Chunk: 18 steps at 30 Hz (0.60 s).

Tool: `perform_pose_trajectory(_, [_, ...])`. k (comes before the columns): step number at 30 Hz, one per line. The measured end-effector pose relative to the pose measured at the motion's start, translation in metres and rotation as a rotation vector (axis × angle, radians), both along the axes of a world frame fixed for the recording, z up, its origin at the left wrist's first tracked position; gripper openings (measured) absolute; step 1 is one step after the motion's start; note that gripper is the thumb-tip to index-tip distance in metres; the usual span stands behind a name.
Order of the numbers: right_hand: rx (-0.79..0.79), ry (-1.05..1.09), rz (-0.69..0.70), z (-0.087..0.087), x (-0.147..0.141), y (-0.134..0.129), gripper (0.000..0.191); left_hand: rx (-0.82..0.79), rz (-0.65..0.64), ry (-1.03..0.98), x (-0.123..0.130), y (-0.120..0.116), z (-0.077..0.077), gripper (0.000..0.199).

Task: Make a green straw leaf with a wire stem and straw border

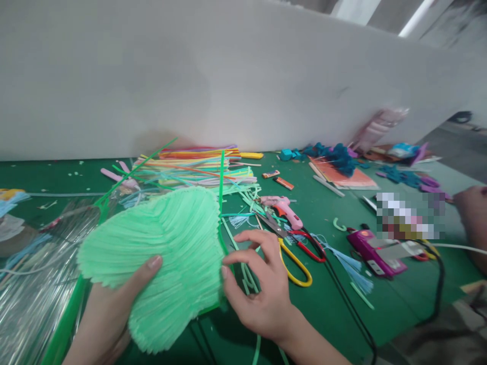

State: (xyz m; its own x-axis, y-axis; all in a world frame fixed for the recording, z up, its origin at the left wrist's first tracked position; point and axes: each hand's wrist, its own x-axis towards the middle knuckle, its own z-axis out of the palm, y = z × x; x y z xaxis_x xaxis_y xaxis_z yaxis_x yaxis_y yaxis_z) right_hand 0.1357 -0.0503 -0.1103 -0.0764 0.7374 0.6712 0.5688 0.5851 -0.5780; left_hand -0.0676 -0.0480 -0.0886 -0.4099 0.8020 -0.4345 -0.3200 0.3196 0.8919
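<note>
A light green, leaf-shaped piece of pipe cleaners (178, 238) with scalloped edges fills the middle of the head view. My left hand (125, 299) grips it from the lower left, thumb lying on its face and the other fingers hidden behind. My right hand (262, 284) is closed in a pinch at the right edge, where a darker green pipe cleaner (221, 187) runs along the border and sticks up past it. Another darker green pipe cleaner (133, 175) juts out at the upper left.
Pipe cleaners in many colours (198, 167) lie along the wall. Right of my hands are a pink glue gun (283, 210), scissors (297, 253) with red and yellow handles, and a magenta device (375, 253) with cords. Clear plastic wrap (41, 304) lies left. Another person's arm (472, 218) reaches in at right.
</note>
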Motion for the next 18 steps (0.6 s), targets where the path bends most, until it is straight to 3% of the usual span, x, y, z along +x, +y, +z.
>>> perform_pose_trajectory(3, [0.001,0.003,-0.001,0.0001,0.0008,-0.0011,0.025,0.015,-0.004,-0.006,-0.0012,0.0004,-0.0011,0.067])
perform_pose_trajectory(9, [-0.008,0.037,0.010,0.0007,0.0038,-0.0009,0.015,0.022,0.005,-0.004,-0.0046,0.0014,-0.0068,0.087])
perform_pose_trajectory(13, [0.017,0.040,-0.034,-0.0016,0.0028,0.0030,0.028,0.021,-0.006,-0.011,-0.0030,0.0008,-0.0049,0.088])
perform_pose_trajectory(18, [0.071,0.023,-0.082,-0.0049,-0.0018,0.0068,0.022,0.029,0.002,0.014,-0.0024,0.0002,-0.0050,0.089])
